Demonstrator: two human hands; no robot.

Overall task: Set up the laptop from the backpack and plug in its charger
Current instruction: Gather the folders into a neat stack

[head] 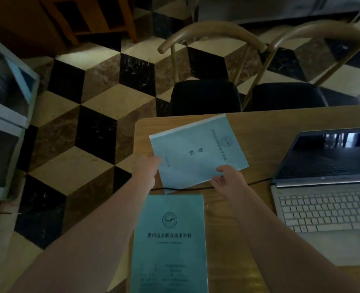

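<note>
Nearest: a teal-green paper booklet with a round crest and printed title lies flat at the near edge of the light wooden table, overhanging it a little toward the camera.

Just beyond it, a thin black cable runs across the tabletop toward the left rear corner of the open silver laptop with pale keys. The laptop sits on the table's right side, lid up, screen dark. Whether the cable's plug is seated in it I cannot tell. No backpack in view.

Middle: both hands hold a second, paler blue thin booklet, tilted and lifted over the cable. Left hand grips its near-left edge, fingers hidden under the cover. Right hand pinches the near-right corner, thumb on top.

Judgement: the step is clearing papers from the cable's run. To do it well:
- keep the booklet level and clear of the cable so nothing drags the plug;
- set it down left of the laptop, away from the cord, squared up, not hanging off the edge;
- then check the plug at the laptop.

Far: two dark-seated chairs with curved tan backs, then chequered stone floor.
</note>
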